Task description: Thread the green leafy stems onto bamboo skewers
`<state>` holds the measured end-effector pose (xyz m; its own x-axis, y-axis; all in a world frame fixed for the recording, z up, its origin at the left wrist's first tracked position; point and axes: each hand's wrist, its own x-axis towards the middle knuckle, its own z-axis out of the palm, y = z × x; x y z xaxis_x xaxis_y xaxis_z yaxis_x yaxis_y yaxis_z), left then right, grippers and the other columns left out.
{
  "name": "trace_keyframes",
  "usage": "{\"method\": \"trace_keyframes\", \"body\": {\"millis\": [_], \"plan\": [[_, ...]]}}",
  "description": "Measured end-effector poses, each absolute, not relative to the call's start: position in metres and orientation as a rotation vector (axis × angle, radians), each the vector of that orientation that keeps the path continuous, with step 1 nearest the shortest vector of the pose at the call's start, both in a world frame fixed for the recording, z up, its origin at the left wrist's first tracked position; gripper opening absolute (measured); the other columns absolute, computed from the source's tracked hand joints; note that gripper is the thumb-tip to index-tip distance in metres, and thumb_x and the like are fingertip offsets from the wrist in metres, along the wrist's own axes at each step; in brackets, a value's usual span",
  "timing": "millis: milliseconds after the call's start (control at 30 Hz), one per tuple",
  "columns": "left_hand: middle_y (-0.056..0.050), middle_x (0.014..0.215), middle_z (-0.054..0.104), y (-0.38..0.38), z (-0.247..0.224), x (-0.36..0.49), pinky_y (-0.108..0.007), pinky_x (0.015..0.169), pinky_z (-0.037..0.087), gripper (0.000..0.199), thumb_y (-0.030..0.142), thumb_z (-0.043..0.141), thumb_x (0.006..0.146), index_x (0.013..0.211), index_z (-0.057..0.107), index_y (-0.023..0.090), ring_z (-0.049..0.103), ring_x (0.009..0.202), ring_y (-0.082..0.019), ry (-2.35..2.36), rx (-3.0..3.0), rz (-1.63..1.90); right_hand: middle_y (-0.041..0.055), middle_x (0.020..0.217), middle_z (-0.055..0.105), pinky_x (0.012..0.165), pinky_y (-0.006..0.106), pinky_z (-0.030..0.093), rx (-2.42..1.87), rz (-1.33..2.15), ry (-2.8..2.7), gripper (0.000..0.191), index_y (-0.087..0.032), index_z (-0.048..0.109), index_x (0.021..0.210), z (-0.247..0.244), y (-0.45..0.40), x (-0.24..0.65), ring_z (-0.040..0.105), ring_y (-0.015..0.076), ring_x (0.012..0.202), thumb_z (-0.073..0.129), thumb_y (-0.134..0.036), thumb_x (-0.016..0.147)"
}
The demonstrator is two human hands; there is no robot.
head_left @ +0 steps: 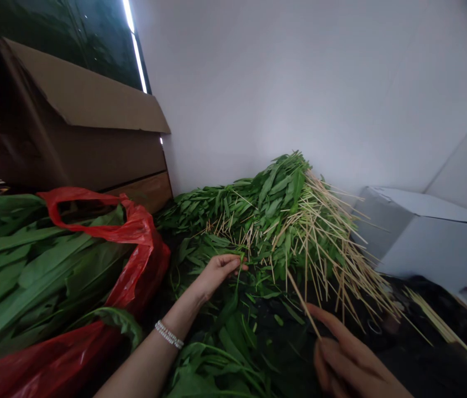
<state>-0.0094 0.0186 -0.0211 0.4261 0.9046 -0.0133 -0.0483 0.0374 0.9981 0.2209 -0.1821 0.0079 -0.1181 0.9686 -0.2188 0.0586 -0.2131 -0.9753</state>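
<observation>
Our left hand (225,268) pinched a green leaf (242,258); our right hand (347,351), index finger extended, closed around a wooden skewer (303,307).

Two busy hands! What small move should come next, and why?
Probably bring the stick in the right hand toward the greens pinched in the left hand: the two look apart, both are held, and behind them leaves lie bunched with similar sticks.

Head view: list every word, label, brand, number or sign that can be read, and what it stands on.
No readable text anywhere.
Red plastic bag: no lettering visible.
White box: none visible.
Cardboard box: any marks on its shadowed side are too dim to read.
</observation>
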Motion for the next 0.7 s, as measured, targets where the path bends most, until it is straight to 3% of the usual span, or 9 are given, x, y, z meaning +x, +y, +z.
{"method": "trace_keyframes", "body": {"millis": [133,233,300,400,533,700], "plan": [[-0.008,0.086,0.075,0.018,-0.022,-0.009,-0.021,0.060,0.038,0.040,0.043,0.073,0.072,0.098,0.069,0.013,0.057,0.065,-0.012,0.849,1.305,0.895,-0.0056,0.056,0.049,0.050,0.022,0.036,-1.488,0.948,-1.598,0.038,-0.022,0.049,0.121,0.019,-0.131,0.199,0.049,0.0128,0.051,0.031,-0.044,0.095],[-0.009,0.086,0.075,0.020,-0.022,-0.011,-0.021,0.062,0.039,0.040,0.042,0.074,0.071,0.097,0.068,0.013,0.058,0.065,-0.011,0.855,1.267,0.913,0.0027,0.079,0.060,0.063,0.025,0.041,-1.539,0.210,-1.853,0.029,-0.020,0.059,0.097,0.016,-0.095,0.187,0.057,0.0154,0.069,0.031,-0.028,0.096],[-0.009,0.087,0.074,0.021,-0.022,-0.012,-0.021,0.062,0.040,0.040,0.043,0.074,0.070,0.096,0.069,0.013,0.059,0.065,-0.011,0.869,1.232,0.935,0.0074,0.091,0.061,0.067,0.026,0.042,-1.578,-0.189,-1.902,0.030,-0.017,0.060,0.097,0.005,-0.081,0.182,0.059,0.0175,0.081,0.030,-0.017,0.094],[-0.009,0.089,0.074,0.022,-0.020,-0.014,-0.020,0.061,0.040,0.040,0.042,0.075,0.069,0.096,0.071,0.013,0.059,0.069,-0.012,0.879,1.191,0.973,0.0053,0.081,0.062,0.061,0.024,0.040,-1.602,-0.566,-1.925,0.029,-0.017,0.062,0.108,-0.020,-0.077,0.181,0.060,0.0167,0.075,0.038,-0.015,0.093],[-0.007,0.087,0.073,0.021,-0.018,-0.014,-0.019,0.064,0.041,0.039,0.041,0.077,0.068,0.096,0.072,0.014,0.058,0.071,-0.011,0.860,1.123,0.981,0.0020,0.074,0.060,0.053,0.023,0.041,-1.582,-0.647,-1.995,0.047,-0.019,0.047,0.133,-0.042,-0.082,0.187,0.059,0.0147,0.064,0.036,-0.008,0.089],[-0.006,0.082,0.073,0.022,-0.020,-0.013,-0.020,0.068,0.042,0.037,0.039,0.081,0.063,0.091,0.074,0.014,0.058,0.070,-0.010,0.836,1.053,0.969,0.0041,0.084,0.062,0.057,0.022,0.045,-1.520,-0.549,-2.004,0.047,-0.017,0.048,0.131,-0.044,-0.083,0.188,0.061,0.0133,0.067,0.035,-0.008,0.088]]}}
